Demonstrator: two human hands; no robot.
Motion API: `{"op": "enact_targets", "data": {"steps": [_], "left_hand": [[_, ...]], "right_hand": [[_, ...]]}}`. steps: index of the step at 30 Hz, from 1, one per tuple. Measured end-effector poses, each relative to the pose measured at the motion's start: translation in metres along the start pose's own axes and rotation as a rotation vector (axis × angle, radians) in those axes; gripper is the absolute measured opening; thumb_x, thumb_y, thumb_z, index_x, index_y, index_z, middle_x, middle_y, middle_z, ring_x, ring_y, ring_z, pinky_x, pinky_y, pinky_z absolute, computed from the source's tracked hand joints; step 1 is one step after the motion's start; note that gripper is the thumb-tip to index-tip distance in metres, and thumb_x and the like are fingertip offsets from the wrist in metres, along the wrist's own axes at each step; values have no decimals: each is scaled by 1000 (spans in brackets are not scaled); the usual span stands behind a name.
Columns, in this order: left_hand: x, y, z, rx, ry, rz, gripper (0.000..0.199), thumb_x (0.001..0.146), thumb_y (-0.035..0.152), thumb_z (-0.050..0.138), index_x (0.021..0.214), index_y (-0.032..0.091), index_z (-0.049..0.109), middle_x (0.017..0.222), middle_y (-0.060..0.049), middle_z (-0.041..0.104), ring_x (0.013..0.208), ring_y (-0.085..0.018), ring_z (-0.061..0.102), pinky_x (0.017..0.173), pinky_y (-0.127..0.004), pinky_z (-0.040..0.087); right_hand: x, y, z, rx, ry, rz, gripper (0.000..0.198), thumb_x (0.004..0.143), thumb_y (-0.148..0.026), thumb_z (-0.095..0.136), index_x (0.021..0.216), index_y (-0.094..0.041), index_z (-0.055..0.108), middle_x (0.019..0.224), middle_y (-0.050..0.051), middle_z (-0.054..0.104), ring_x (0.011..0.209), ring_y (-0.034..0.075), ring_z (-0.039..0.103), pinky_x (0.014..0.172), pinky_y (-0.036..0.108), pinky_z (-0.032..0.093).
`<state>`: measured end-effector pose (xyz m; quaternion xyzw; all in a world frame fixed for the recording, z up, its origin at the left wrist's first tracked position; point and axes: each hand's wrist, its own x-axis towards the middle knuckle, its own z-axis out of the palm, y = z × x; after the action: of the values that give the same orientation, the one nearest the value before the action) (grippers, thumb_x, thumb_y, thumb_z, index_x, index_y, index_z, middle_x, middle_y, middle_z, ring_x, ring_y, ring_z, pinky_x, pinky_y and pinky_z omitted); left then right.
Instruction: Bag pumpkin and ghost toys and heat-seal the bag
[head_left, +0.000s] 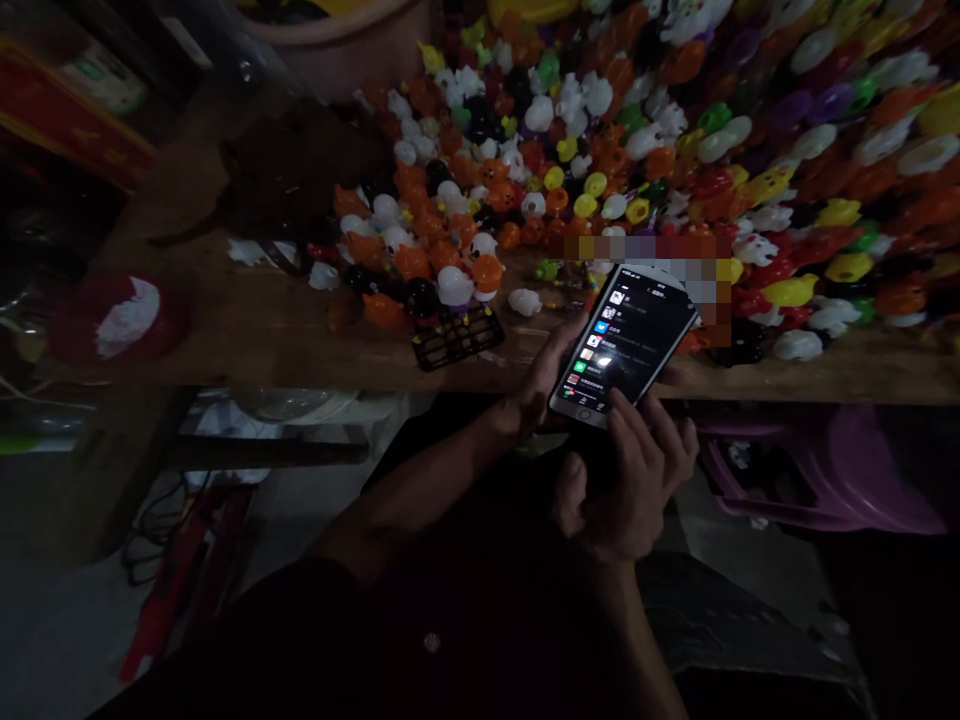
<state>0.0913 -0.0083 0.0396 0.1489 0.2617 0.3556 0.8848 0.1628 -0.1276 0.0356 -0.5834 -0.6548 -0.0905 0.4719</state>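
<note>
My left hand point(546, 378) is closed around the left edge of a white smartphone point(622, 345), which is tilted to the right over the front edge of the table. A dark list with small coloured icons lights its screen. Over the lower right of the phone, my right hand point(634, 470) has its fingers apart, with the index fingertip at or just above the screen. The right hand holds nothing. Behind the phone, a heap of small plastic animal figures point(570, 120) in orange, white, yellow, black and red covers much of the table.
A black grid tray point(459, 338) with a few figures lies on the wooden table point(262, 345). A red round container point(120, 320) stands at the left, a pinkish tub point(337, 50) at the back. A purple plastic stool point(862, 470) is below the table at the right.
</note>
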Motion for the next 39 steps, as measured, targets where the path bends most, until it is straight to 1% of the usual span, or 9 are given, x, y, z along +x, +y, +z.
{"op": "enact_targets", "data": {"steps": [3,5,8,11,14,18,26,32,39], "left_hand": [[-2,0,3,-6,-59,-49,77,104,62,16,133,12,67,109,-16,77,117,-32,70,102,-46,56],[-4,1,6,0,-94,-67,73,105,59,18,131,12,68,108,-15,77,116,-32,70,101,-45,56],[-8,1,11,31,-38,-38,62,106,50,25,125,13,70,107,-12,78,116,-28,70,102,-41,55],[-11,-2,11,89,33,9,54,105,48,33,116,14,74,107,-10,78,116,-26,70,103,-35,54],[-8,-8,2,107,11,27,49,102,51,41,112,17,76,106,-8,78,119,-28,69,103,-39,56],[-3,-13,-8,86,8,41,45,98,53,51,116,20,76,106,-8,79,123,-32,67,102,-44,58],[-6,-12,0,15,2,-16,50,100,49,47,134,19,68,112,-9,78,124,-34,67,103,-46,57],[-6,-11,-1,67,25,-20,49,101,51,44,125,18,73,107,-9,79,124,-32,66,105,-45,55],[-4,-12,-5,51,31,7,43,101,47,47,118,18,74,111,-8,77,126,-32,64,104,-43,55]], "right_hand": [[-4,1,4,-25,8,10,54,91,-32,56,145,-25,50,131,9,69,142,33,49,122,62,28],[-7,1,5,-25,6,9,52,92,-31,56,144,-24,52,134,9,68,145,33,46,123,61,26],[-8,2,4,-26,-4,16,51,93,-30,56,143,-24,52,137,9,66,148,32,43,124,61,24],[-2,8,1,-49,14,24,50,93,-30,57,143,-25,52,139,9,65,148,33,44,123,64,25],[8,16,-2,-86,45,10,49,93,-31,58,142,-26,53,139,9,65,145,35,47,121,66,27],[15,22,-4,-82,64,-7,52,92,-30,59,143,-24,53,141,11,63,144,35,47,121,67,25],[11,20,2,-109,75,29,44,92,-34,58,135,-26,58,145,11,59,142,36,49,119,65,30],[12,23,2,-108,67,9,48,92,-33,58,139,-25,55,144,12,60,143,35,48,118,65,31],[12,22,6,-73,23,23,49,94,-33,55,142,-26,54,139,10,64,143,36,48,118,68,28]]}}
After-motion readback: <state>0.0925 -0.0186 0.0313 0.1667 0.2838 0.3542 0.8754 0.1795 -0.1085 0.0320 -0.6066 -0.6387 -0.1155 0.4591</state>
